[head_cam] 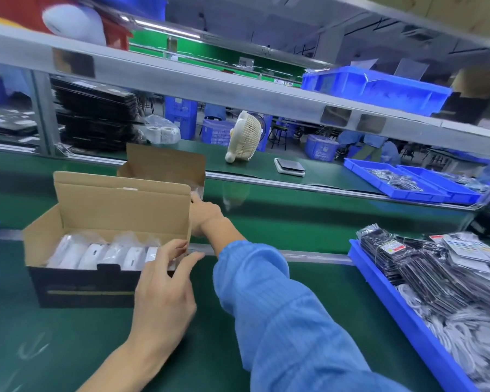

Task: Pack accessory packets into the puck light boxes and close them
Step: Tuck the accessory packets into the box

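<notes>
Green tabletop (68,349): your left hand (164,290), fingers loosely spread, touches the near box (96,281); right hand (205,215) reaches the far box (164,165), grip hidden.

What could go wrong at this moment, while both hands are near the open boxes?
1. The right hand reaches past the near box to the far box; the sleeve might knock the upright lid.
2. The left hand rests only at the box's corner, so the box may slide on the green belt.
3. The bagged lights stand high and could catch under the lid.
</notes>
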The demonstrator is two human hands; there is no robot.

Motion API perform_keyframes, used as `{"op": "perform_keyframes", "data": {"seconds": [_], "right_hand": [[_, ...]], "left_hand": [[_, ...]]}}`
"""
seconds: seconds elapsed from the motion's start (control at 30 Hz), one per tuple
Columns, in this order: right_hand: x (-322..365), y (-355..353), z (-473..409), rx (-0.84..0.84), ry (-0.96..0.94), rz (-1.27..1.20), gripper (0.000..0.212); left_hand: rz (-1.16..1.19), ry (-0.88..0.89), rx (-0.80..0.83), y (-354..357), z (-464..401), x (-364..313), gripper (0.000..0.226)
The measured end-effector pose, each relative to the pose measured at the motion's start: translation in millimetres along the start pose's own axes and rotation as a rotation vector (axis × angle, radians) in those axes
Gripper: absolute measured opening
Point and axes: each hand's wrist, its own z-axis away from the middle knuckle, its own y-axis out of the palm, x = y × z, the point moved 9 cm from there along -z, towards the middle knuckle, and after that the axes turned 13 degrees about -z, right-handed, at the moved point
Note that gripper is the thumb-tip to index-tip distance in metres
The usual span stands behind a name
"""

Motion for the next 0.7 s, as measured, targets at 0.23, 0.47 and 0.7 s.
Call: {"op": "perform_keyframes", "data": {"seconds": [0.23,0.47,0.7], "right_hand": [[-37.9,-26.6,25.4,-0.261,0.083,0.11,0.024],[-124.4,-68.8,146.4,-0.29,0.275,0.017,0.022],[-193.8,-79.4,293.7,-0.154,0.548,-0.008,0.018]], "left_hand": [[-0.026,0.012,0.069,5.8,0.6,2.1,0.051],[-0.026,-0.027,0.074,6.2,0.7,0.3,0.05],[0.0,-0.035,0.109,4.3,1.0,-8.7,0.048]]}}
